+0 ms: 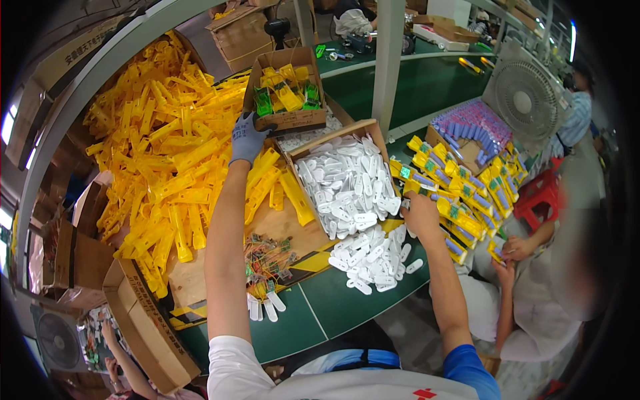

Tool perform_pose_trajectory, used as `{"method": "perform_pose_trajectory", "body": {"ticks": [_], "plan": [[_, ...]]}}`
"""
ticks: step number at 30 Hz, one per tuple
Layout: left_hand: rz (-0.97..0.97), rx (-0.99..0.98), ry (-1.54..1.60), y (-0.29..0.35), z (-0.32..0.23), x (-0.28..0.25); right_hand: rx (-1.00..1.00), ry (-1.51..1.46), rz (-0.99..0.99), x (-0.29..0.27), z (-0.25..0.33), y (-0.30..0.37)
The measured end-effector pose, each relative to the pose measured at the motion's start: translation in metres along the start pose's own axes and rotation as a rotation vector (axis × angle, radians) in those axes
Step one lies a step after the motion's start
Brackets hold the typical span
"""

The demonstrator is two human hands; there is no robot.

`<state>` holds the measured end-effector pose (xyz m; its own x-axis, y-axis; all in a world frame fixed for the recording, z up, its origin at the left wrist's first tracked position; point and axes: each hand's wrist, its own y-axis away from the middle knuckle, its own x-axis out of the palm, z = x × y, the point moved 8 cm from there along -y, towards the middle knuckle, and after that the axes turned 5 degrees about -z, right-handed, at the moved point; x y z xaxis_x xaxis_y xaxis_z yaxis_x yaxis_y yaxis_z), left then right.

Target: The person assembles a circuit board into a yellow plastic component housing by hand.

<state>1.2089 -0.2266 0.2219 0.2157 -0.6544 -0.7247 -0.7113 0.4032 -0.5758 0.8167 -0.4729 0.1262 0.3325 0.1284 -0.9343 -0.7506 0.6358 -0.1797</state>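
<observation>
– Where is the small carton (pixel 293 121) held?
– Beyond the white-piece box (pixel 381 141), gripped by the left hand (pixel 247 138).
– And the right hand (pixel 421 215)?
– Seen just right of that box; its grip cannot be told.

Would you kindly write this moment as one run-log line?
left hand: gloved, at small carton | right hand: bare, between white pieces and yellow units | right grip: unclear

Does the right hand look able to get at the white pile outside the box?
Probably yes: the right hand is close beside the white pile, with nothing visible standing between them.
</observation>
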Motion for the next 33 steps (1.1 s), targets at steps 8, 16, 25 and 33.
{"method": "perform_pose_trajectory", "body": {"ticks": [8,16,25,33], "plan": [[0.128,-0.035,-0.276,-0.019,0.057,-0.024,0.000,-0.127,-0.006,-0.005,-0.010,-0.005],[0.154,-0.087,-0.218,-0.003,0.047,-0.030,-0.156,-0.131,-0.278,-0.049,0.025,0.022],[-0.135,0.069,-0.119,0.094,-0.013,-0.104,-0.210,-0.540,-0.053,-0.041,0.029,0.078],[0.162,-0.020,0.198,0.310,-0.162,-0.134,-0.187,-0.338,-0.350,-0.019,-0.010,0.129]]}}
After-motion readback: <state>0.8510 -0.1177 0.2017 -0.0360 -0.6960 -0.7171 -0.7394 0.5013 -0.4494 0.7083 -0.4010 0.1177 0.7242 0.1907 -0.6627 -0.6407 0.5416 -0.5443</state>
